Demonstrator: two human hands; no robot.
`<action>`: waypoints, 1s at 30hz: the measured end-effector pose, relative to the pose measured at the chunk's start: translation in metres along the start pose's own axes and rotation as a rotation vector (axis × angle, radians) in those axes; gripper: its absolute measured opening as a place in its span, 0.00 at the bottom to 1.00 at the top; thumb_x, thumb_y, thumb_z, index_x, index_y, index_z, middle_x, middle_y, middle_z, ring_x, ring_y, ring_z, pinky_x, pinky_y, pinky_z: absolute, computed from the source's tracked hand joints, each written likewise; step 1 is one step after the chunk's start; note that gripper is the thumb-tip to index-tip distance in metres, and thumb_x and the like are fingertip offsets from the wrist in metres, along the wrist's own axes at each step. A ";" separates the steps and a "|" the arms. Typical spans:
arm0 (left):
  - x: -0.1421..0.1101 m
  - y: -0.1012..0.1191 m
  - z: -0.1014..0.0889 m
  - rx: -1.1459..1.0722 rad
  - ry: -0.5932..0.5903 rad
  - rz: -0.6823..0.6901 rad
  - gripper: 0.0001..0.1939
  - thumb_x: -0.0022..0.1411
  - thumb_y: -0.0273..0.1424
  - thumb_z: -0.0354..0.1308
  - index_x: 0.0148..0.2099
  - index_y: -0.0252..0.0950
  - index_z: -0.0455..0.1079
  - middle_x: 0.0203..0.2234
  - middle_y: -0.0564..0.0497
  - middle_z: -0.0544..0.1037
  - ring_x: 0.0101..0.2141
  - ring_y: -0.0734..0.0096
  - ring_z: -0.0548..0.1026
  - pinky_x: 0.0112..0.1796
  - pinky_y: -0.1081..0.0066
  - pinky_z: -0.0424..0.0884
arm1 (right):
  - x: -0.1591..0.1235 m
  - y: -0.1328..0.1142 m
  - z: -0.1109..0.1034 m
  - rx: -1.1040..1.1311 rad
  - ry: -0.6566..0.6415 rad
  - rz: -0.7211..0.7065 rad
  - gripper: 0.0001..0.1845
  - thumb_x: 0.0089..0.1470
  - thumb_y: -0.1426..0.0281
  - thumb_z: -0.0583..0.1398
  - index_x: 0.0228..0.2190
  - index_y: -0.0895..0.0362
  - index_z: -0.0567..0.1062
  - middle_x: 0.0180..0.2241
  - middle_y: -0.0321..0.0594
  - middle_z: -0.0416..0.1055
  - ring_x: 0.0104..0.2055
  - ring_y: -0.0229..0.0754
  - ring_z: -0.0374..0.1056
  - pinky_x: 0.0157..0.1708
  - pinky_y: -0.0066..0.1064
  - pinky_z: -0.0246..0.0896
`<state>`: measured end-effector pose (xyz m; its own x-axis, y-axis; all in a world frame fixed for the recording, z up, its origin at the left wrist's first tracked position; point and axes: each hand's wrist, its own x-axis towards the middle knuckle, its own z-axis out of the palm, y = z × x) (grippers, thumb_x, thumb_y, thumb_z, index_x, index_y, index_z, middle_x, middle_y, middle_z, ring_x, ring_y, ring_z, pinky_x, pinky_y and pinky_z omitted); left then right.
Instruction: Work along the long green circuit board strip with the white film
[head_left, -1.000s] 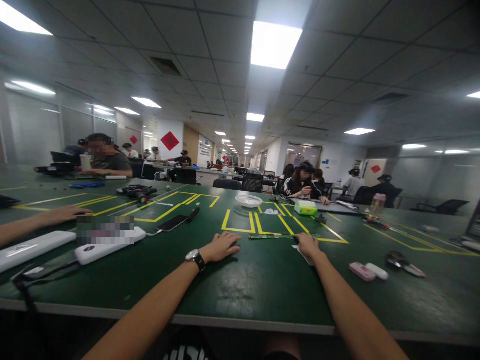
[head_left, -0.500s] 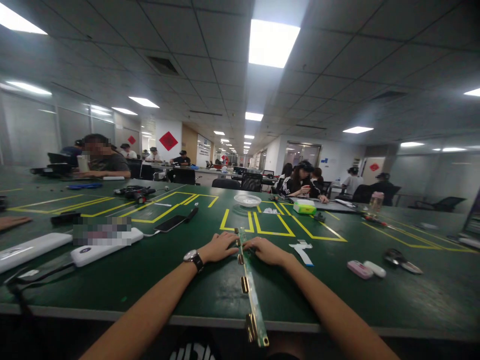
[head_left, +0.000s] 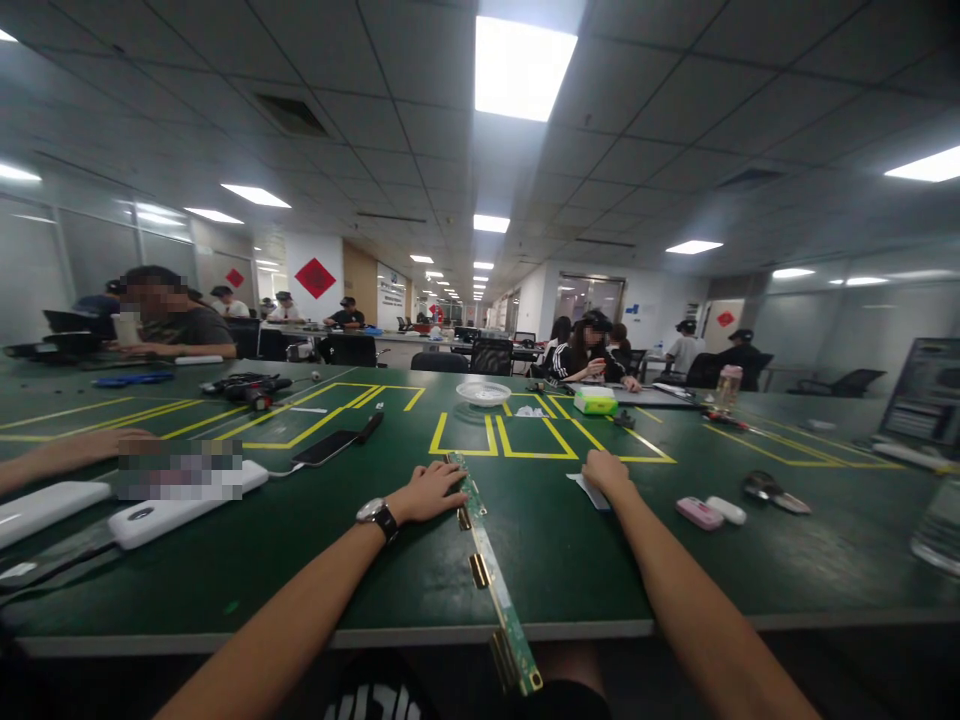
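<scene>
A long, narrow green circuit board (head_left: 491,575) with several gold-coloured metal pieces along its left side points away from me. Its near end juts past the table's front edge. My left hand (head_left: 429,492), with a watch on the wrist, grips the far part, fingers laid over the board. My right hand (head_left: 609,475) is off the board, fingers curled down over a white flat ribbon cable (head_left: 592,492) on the table. The hand covers part of the cable, and its fingertips are hidden.
Left are white power banks (head_left: 191,503), a phone (head_left: 328,448) and another person's hand (head_left: 105,445). A white dish (head_left: 484,394) and a green tissue pack (head_left: 595,402) stand beyond. Right lie a pink case (head_left: 700,513) and a glass container (head_left: 939,530).
My right hand has left the circuit board and moved right to the ribbon cable. My left hand stays on the board. Another person's hand reaches further in from the left.
</scene>
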<state>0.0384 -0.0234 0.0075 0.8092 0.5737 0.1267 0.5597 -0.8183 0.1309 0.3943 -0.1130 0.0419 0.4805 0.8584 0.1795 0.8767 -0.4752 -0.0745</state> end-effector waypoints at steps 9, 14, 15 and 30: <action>0.000 0.000 0.001 -0.019 0.043 0.022 0.23 0.66 0.48 0.46 0.59 0.45 0.59 0.57 0.47 0.62 0.55 0.51 0.57 0.49 0.54 0.55 | -0.030 -0.098 0.020 0.304 -0.024 -0.917 0.13 0.51 0.73 0.57 0.37 0.57 0.78 0.36 0.42 0.74 0.38 0.41 0.68 0.41 0.28 0.59; 0.000 0.004 -0.001 -0.019 0.053 0.037 0.20 0.65 0.46 0.49 0.56 0.45 0.61 0.55 0.48 0.65 0.54 0.53 0.59 0.48 0.57 0.56 | -0.046 -0.119 0.021 0.403 0.015 -1.013 0.11 0.50 0.75 0.57 0.34 0.58 0.78 0.35 0.41 0.74 0.39 0.41 0.67 0.43 0.29 0.57; 0.000 0.005 -0.001 -0.022 0.058 0.038 0.20 0.65 0.45 0.50 0.55 0.45 0.61 0.55 0.48 0.65 0.53 0.53 0.60 0.48 0.57 0.56 | -0.048 -0.119 0.021 0.413 0.012 -1.011 0.10 0.50 0.75 0.58 0.34 0.57 0.79 0.34 0.41 0.74 0.38 0.40 0.67 0.42 0.29 0.57; -0.001 0.005 -0.003 -0.038 0.051 0.044 0.21 0.65 0.46 0.49 0.57 0.46 0.60 0.56 0.49 0.64 0.53 0.53 0.59 0.47 0.57 0.55 | -0.057 -0.120 0.014 0.473 -0.033 -1.011 0.08 0.50 0.73 0.59 0.32 0.57 0.79 0.31 0.39 0.73 0.33 0.37 0.65 0.36 0.27 0.57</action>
<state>0.0397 -0.0284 0.0105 0.8219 0.5394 0.1831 0.5162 -0.8412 0.1611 0.2619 -0.1024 0.0271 -0.4643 0.8165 0.3431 0.7809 0.5602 -0.2764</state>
